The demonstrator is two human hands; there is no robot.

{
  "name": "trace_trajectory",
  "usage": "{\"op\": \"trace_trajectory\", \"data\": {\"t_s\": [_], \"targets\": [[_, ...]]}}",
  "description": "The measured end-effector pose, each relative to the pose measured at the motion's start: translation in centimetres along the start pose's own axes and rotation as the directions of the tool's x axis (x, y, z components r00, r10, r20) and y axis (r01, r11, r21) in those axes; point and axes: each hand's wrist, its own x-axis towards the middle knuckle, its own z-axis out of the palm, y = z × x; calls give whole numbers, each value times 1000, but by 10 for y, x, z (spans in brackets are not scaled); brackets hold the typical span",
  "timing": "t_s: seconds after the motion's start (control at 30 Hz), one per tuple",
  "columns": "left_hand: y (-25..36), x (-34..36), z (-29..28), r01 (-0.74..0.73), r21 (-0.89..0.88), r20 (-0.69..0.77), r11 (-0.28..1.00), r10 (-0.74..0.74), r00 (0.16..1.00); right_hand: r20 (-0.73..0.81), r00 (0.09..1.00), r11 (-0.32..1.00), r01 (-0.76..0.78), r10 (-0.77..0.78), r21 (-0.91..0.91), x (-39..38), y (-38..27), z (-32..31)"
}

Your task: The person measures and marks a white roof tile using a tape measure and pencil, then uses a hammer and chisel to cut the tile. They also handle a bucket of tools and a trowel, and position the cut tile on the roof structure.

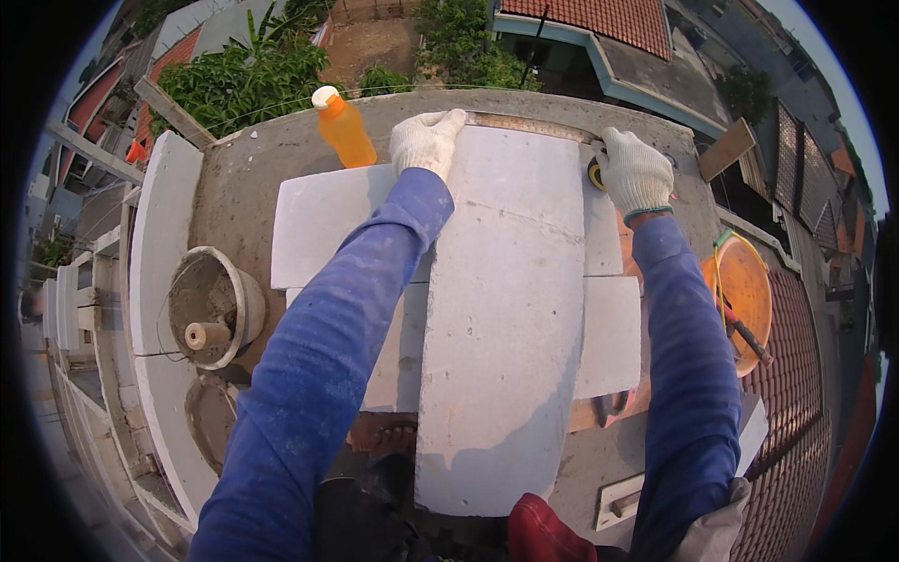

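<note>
A long pale concrete block [496, 328] lies lengthwise in front of me, with a crack across its upper part, on other white blocks [609, 332]. A tape measure's blade [529, 125] stretches across its far end. My left hand [423, 142], in a white knit glove, pinches the blade's left end at the block's far left corner. My right hand [633, 169], gloved alike, is closed on the tape measure, whose black and yellow case [595, 176] shows partly under my fingers at the right. An orange bottle with a white cap [346, 131] stands left of my left hand.
Mortar buckets [251, 309] stand at the left beside a white ledge [154, 244]. An orange bucket [749, 286] with a red-handled tool is at the right. A float [618, 501] lies near me at lower right. The concrete edge [412, 98] drops toward roofs and greenery.
</note>
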Motion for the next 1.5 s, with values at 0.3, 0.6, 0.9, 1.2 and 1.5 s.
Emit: {"op": "trace_trajectory", "data": {"t_s": [0.3,0.6,0.9,1.2,1.5], "targets": [[6,-6,0,-7,29,-9,1000,7,1000,31,996,965,-89,84,246,-3,-9,1],[0,-3,2,-127,143,17,982,126,992,-62,997,984,48,-38,174,1,-14,6],[-7,6,7,-108,-81,36,991,112,993,-77,997,991,16,-6,130,22,-19,15],[-10,12,7,-218,-1,72,976,217,973,-86,995,979,-36,55,203,20,-30,21],[-11,9,10,-153,-109,83,982,162,983,-127,956,898,-194,263,396,13,-22,-22]]}}
